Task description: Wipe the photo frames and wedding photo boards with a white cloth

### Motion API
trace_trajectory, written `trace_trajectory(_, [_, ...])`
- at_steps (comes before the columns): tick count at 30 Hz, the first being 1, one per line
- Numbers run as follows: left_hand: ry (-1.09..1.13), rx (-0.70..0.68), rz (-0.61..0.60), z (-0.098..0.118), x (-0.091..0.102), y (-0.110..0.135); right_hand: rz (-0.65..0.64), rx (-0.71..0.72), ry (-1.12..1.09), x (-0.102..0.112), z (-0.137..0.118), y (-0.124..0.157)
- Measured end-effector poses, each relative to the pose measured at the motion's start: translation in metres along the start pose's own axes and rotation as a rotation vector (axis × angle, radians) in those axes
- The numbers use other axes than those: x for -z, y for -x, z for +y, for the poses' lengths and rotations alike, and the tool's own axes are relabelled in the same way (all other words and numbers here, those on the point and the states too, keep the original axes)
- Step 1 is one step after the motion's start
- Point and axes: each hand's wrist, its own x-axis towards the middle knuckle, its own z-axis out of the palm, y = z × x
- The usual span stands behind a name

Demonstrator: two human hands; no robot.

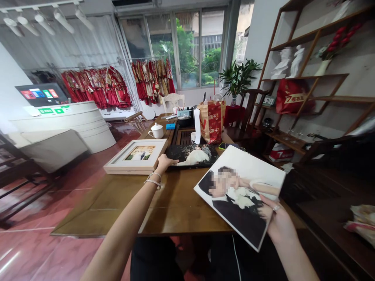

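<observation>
My right hand [277, 222] grips the lower right edge of a large photo print [240, 195], held tilted above the near right corner of the wooden table [123, 207]. My left hand [164, 162] reaches forward with its fingers curled over the near right corner of a white picture frame [136, 156] lying flat on the table. Just right of that hand lies a dark photo panel [191, 155], flat on the table.
A white lidded cup [156, 131], a red paper bag [211, 121], a blue box and a tea tray stand further back on the table. Wooden shelves line the right wall. A white counter stands at left, red garments hang by the windows.
</observation>
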Motion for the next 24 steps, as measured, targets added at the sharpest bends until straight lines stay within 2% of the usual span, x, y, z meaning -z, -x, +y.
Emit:
trace_trajectory(3, [0.112,0.03,-0.04,0.001,0.002,0.0,0.01,-0.002,-0.016,-0.002,-0.002,0.003])
trace_trajectory(9, [0.515,0.015,-0.175,0.007,-0.004,0.005,0.023,-0.057,-0.031,-0.005,-0.007,0.006])
trace_trajectory(14, [0.739,0.012,-0.147,0.017,0.0,0.015,0.011,-0.071,-0.043,-0.002,-0.012,0.013])
trace_trajectory(17, [0.834,-0.014,-0.071,0.029,0.014,0.025,-0.005,-0.052,-0.029,0.002,-0.022,0.03])
trace_trajectory(20, [0.911,-0.053,0.013,0.045,0.038,0.04,-0.066,-0.093,0.001,-0.001,-0.035,0.052])
trace_trajectory(24, [1.118,-0.191,0.194,0.061,0.082,0.068,-0.188,-0.231,-0.059,-0.031,-0.044,0.073])
